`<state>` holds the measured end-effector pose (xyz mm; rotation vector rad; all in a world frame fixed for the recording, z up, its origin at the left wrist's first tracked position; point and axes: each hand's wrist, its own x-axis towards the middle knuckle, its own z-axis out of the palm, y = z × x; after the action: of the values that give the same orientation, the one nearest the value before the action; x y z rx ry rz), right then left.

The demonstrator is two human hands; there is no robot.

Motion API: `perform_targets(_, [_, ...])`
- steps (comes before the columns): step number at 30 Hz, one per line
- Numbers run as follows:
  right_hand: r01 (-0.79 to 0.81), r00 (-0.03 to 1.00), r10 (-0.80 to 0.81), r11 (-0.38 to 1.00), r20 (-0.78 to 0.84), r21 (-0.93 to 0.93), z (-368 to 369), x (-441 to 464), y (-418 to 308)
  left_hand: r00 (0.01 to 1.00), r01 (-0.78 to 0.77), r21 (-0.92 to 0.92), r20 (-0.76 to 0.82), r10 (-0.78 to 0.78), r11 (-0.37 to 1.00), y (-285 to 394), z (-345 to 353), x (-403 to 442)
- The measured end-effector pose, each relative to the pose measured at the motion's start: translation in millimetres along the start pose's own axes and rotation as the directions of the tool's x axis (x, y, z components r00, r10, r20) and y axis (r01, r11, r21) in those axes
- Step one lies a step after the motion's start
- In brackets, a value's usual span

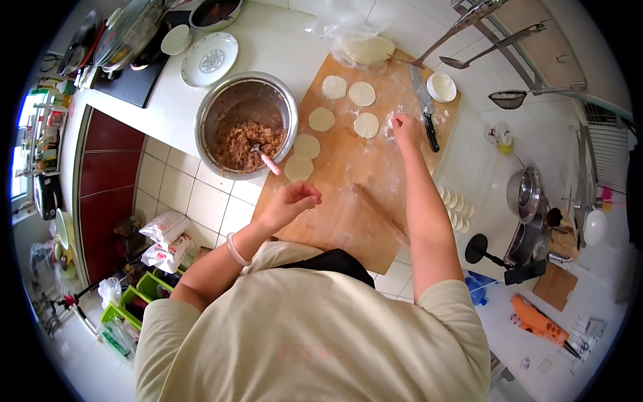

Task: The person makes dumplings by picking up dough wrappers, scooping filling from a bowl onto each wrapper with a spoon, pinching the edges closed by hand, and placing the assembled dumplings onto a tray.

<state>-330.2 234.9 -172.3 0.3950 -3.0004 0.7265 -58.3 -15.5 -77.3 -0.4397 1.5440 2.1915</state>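
Note:
My right hand reaches over the wooden board, its fingertips pinched at a patch of flour. What is between them, if anything, is too small to make out. My left hand hovers over the board's near left edge, loosely curled, with a gap between thumb and fingers and nothing visible in it. Round dough wrappers lie spread on the board; two, including the nearest wrapper, overlap near my left hand. A rolling pin rests slantwise between my arms.
A steel bowl of minced filling with a pink-handled spoon stands left of the board. A knife and small white bowl are at its far right. Folded dumplings sit beyond my right forearm. Bagged dough lies at the back.

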Motion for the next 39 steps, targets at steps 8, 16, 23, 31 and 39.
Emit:
perform_targets(8, [-0.593,0.784,0.343,0.169,0.517,0.787,-56,-132,-33,0.998,0.039,-0.305,0.062,-0.021,0.951,-21,65,83])
perform_targets(16, [-0.474,0.874,0.357,0.471,0.330,0.744,-126,-248,-57,0.893,0.437,-0.546,0.358,-0.273,0.715,0,149,117])
perform_targets(23, [-0.568,0.635,0.760,0.336,0.140,0.752,-139,-299,110,0.952,0.276,-0.395,0.237,-0.192,0.876,-22,131,115])
perform_targets(31, [-0.556,0.813,0.556,0.829,-0.174,0.055,-102,-298,152,0.947,0.315,-0.341,0.167,-0.273,0.885,-33,68,68])
perform_targets(39, [-0.520,0.854,0.505,0.810,-0.127,-0.271,-107,-286,129,0.972,0.216,-0.443,0.010,-0.236,0.870,-30,34,28])
